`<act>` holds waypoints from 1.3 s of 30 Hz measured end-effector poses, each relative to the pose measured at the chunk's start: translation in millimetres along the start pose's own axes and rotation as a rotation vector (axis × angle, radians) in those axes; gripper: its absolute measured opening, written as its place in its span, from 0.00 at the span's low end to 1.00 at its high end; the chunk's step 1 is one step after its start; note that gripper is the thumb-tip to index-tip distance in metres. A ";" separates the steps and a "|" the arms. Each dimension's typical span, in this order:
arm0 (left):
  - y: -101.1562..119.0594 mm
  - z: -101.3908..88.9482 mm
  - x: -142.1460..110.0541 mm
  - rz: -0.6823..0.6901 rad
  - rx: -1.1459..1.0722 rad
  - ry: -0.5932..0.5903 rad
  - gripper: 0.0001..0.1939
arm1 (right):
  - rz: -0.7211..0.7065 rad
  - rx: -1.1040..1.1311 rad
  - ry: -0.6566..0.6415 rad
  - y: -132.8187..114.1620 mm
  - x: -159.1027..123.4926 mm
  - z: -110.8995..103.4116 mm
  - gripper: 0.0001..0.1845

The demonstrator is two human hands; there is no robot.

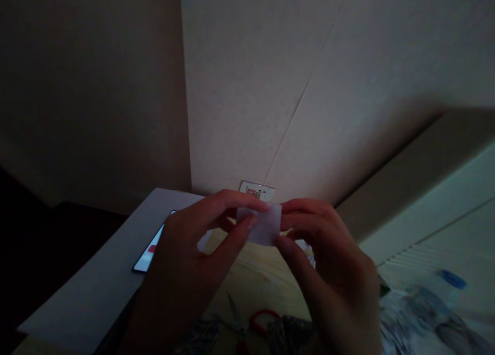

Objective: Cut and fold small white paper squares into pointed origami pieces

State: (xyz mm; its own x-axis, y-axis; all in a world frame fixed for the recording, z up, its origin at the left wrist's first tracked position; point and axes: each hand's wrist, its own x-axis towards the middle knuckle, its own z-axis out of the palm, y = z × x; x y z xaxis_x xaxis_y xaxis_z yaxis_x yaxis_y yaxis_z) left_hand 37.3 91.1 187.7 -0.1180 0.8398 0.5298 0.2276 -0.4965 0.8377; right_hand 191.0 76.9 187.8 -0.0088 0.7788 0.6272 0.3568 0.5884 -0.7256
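Note:
A small white piece of paper (266, 228) is held up above the table between my two hands. My left hand (201, 241) pinches its left side with thumb and forefinger. At the right edge, the thumb and fingers of my right hand (328, 262) grip the paper as well. Below my hands, scissors with red handles (264, 319) lie on the wooden table, their blades apart. Part of the scissors is hidden by my sleeves and the dark lower edge of view.
To the left, a phone (149, 254) with a lit screen lies on a large white sheet (85, 272). A wall socket (257, 190) sits behind my hands. Plastic bottles (429, 308), one with a blue cap, are at the lower right. The wooden table (259, 277) adjoins the wall.

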 end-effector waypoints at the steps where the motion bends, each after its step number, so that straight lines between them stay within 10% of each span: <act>1: -0.8 -0.2 -0.2 0.006 0.008 -0.009 0.11 | -0.013 -0.014 0.013 0.3 -0.3 -0.1 0.08; 39: 4.9 -3.6 4.4 0.078 0.078 -0.183 0.12 | -0.062 -0.151 0.117 -1.2 -2.3 4.5 0.07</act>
State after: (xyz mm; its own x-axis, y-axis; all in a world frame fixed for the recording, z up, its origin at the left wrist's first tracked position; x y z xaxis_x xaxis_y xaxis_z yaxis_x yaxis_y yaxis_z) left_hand 34.4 91.6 194.6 0.0789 0.8290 0.5537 0.3045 -0.5489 0.7785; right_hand 186.4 75.3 186.0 0.0703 0.7066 0.7041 0.4949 0.5882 -0.6396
